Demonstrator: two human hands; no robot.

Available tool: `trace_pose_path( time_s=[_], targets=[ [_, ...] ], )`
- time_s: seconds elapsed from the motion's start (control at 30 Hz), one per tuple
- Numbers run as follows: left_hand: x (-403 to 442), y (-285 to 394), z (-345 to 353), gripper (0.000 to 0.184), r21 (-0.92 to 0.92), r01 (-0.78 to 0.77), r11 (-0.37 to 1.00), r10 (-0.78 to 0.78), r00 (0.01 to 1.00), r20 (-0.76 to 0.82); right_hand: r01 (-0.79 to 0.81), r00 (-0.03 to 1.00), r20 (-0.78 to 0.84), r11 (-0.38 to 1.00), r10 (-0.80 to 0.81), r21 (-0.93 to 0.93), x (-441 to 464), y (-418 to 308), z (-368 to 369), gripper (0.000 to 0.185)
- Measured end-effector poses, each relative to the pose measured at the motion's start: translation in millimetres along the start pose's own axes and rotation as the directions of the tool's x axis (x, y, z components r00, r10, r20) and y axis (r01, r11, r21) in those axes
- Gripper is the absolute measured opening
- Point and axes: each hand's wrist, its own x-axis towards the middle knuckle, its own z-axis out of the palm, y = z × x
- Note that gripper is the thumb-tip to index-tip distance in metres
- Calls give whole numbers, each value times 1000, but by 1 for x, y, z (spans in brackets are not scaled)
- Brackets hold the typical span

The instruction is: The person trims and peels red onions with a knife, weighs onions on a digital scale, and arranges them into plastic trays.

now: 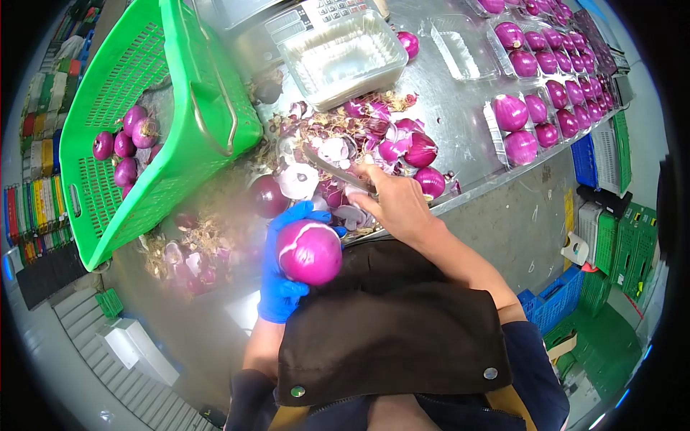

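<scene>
A blue glove covers my left hand [277, 284], whose fingers wrap round a shiny red onion [310, 253] with a pale streak across its top. My bare right hand [397, 201] grips a knife [334, 169], its blade pointing up and left over a heap of onion peelings [334, 144]. The knife is apart from the held onion. Left of the heap, another red onion [269, 196] lies on the steel table [460, 154]. A further onion [429, 183] sits just right of my right hand, close to the table's edge.
At left a tilted green crate [215, 93] holds several red onions. A stack of clear plastic trays [343, 61] stands beside a scale [316, 18] at the back. Packed onion trays [514, 129] line the right side. More peelings [190, 258] lie below the crate.
</scene>
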Motion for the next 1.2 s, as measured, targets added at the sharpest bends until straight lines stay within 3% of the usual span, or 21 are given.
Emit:
trace_pose_path(
  time_s=[0.03, 0.13, 0.2, 0.33, 0.53, 0.73, 0.83, 0.93, 1.1, 1.2],
  targets=[
    [0, 3, 2, 109, -8, 6, 1000, -6, 998, -58, -34, 999, 36, 999, 35, -40, -1, -5, -5, 34],
    [2, 7, 8, 103, -15, 10, 1000, -13, 975, -221, 98, 993, 72, 995, -96, -32, -8, -15, -21, 43],
    [8, 6, 5, 100, 61, -32, 998, 45, 971, -233, 195, 969, 172, 978, -179, -80, -15, -14, -31, 51],
    [11, 5, -5, 94, 135, -19, 991, 51, 969, -243, 376, 920, 184, 909, -345, -177, -24, -13, -36, 53],
    [9, 2, -14, 90, 204, 6, 979, 45, 968, -245, 351, 925, 240, 904, -295, -245, -27, -14, -38, 50],
    [9, 4, -10, 91, 265, 13, 964, 52, 971, -235, 359, 933, 115, 890, -340, -281, -26, -11, -28, 52],
    [10, 5, -9, 93, 284, 22, 959, 47, 971, -234, 286, 958, 107, 926, -268, -244, -29, -12, -23, 52],
    [10, 5, -10, 94, 284, 27, 959, 35, 976, -214, 160, 977, 147, 987, -154, -31, -32, -11, -20, 52],
    [6, 7, 0, 97, 247, 87, 965, -35, 978, -207, -51, 960, 278, 990, 12, 134, -36, -5, -17, 52],
    [5, -6, -12, 101, 281, 42, 959, 14, 981, -193, -99, 945, 324, 980, 37, 176, -39, 0, -12, 49]
  ],
)
